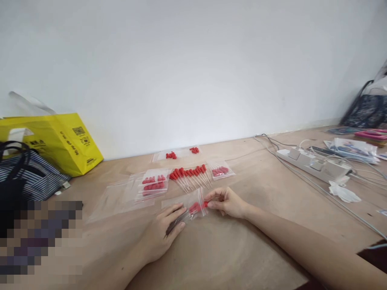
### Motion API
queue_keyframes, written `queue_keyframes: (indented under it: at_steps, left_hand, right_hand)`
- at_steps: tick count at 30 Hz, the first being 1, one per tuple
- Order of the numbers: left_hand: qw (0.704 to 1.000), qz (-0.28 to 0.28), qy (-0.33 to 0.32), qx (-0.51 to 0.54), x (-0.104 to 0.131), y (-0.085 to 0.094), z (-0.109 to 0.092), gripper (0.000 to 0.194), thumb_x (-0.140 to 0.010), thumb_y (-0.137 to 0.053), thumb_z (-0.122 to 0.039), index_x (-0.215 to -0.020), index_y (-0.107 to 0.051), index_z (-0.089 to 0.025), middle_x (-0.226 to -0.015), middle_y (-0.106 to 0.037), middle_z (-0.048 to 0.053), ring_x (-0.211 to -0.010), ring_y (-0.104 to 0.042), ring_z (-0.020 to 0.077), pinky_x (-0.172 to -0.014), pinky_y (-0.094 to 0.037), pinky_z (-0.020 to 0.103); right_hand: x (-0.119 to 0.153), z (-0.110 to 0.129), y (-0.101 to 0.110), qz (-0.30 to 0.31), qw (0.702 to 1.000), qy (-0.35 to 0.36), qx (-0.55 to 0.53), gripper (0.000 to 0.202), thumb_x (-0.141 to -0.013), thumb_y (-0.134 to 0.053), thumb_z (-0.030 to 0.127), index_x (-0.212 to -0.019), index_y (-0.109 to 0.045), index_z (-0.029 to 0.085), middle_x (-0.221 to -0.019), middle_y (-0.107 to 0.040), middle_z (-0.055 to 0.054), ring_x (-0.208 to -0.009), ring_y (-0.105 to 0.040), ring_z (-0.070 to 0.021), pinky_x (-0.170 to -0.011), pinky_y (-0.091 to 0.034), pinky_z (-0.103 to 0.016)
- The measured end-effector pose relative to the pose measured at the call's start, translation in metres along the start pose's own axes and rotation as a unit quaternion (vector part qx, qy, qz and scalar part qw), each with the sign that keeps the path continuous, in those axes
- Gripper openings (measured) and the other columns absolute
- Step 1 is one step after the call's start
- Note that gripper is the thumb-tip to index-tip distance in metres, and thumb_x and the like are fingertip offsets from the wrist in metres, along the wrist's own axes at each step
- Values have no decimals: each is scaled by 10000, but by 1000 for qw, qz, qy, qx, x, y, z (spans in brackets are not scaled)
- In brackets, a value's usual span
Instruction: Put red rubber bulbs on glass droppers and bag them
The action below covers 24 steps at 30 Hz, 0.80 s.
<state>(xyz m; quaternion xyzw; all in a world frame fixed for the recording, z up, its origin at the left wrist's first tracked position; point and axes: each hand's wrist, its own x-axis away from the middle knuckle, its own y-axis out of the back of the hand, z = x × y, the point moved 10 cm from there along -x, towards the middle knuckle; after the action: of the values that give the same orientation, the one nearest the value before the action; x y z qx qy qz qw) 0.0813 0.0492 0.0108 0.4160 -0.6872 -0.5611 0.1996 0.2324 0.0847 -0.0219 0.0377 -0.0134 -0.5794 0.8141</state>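
A clear zip bag with red pieces inside lies on the table between my hands. My left hand is closed on its left part, thumb below and fingers above. At the bag's right edge, my right hand pinches a red piece. Just behind sits a fanned row of red-tipped wooden sticks. Filled bags stand either side of the row, one to the left and one to the right. Further back, small red pieces rest on a clear bag.
Flat clear bags spread to the left. A yellow bag and a striped bag stand at the far left. On the right are a white power strip, cables, a crumpled tissue and papers.
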Motion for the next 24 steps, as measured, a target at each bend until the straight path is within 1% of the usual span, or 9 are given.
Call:
queue_keyframes:
  at_steps: [4, 10, 12, 14, 15, 17, 19, 21, 24]
  left_hand:
    - [1000, 3, 5, 9, 0, 0, 1, 359, -826, -433, -355, -1151, -528, -235, -1232, -515, 36, -1120, -482, 207, -932, -409, 381]
    - [1000, 14, 5, 14, 1, -1, 3, 391, -836, -413, -357, -1206, -472, -243, -1266, -481, 38, -1147, -454, 205, -947, -392, 386]
    - [1000, 17, 4, 17, 1, -1, 3, 392, -834, -419, -360, -1207, -470, -249, -1268, -478, 41, -1147, -453, 208, -945, -393, 386]
    - [1000, 12, -1, 24, 2, 1, 3, 384, -832, -426, -353, -1198, -478, -247, -1260, -484, 48, -1136, -462, 208, -939, -401, 377]
    - [1000, 5, -5, 29, 2, 3, 3, 373, -833, -426, -344, -1187, -488, -243, -1247, -493, 52, -1124, -471, 207, -932, -408, 370]
    - [999, -16, -13, 38, 3, 8, 3, 342, -833, -426, -325, -1149, -518, -231, -1204, -521, 61, -1090, -496, 203, -912, -426, 353]
    - [998, -32, -15, 45, 5, 13, 5, 313, -828, -433, -315, -1104, -546, -219, -1154, -548, 66, -1051, -521, 200, -886, -445, 337]
    - [998, -35, -13, 49, 7, 16, 7, 296, -819, -448, -311, -1076, -558, -215, -1122, -562, 66, -1019, -540, 196, -864, -460, 323]
    - [998, -23, -10, 51, 9, 17, 10, 292, -807, -466, -312, -1069, -559, -225, -1112, -570, 60, -1001, -549, 192, -852, -466, 314]
  right_hand:
    - [-5, -4, -15, 57, 997, -7, 57, 249, -572, -703, 350, -641, -578, 145, -478, -491, 61, -397, -388, -31, -372, -328, -151]
    - [-12, 1, -20, 42, 997, 37, 56, 299, -488, -755, 294, -592, -516, 148, -543, -521, 53, -479, -453, -44, -450, -362, -154]
    - [-16, -1, -24, 93, 993, 5, 71, 277, -502, -743, 291, -616, -534, 149, -529, -525, 56, -458, -464, -48, -440, -369, -157]
    - [-23, -8, -19, 136, 980, -59, 129, 220, -529, -719, 276, -632, -577, 144, -484, -528, 55, -409, -460, -55, -406, -360, -163]
    - [-30, -8, -11, 128, 974, -78, 172, 183, -543, -707, 256, -632, -598, 139, -478, -540, 47, -406, -470, -62, -404, -360, -166]
    - [-53, 10, 19, 16, 972, -49, 230, 90, -585, -665, 201, -615, -615, 133, -507, -568, 32, -463, -503, -69, -441, -371, -162]
    - [-74, 23, 34, -65, 966, -27, 250, 56, -640, -609, 186, -625, -615, 132, -573, -600, 17, -548, -536, -77, -496, -382, -159]
    - [-93, 28, 36, -116, 956, -23, 267, 77, -659, -587, 198, -637, -621, 132, -624, -622, 3, -600, -556, -91, -522, -385, -163]
    - [-115, 30, 21, -156, 941, -36, 296, 124, -646, -603, 230, -723, -640, 140, -711, -650, -17, -652, -580, -111, -537, -397, -171]
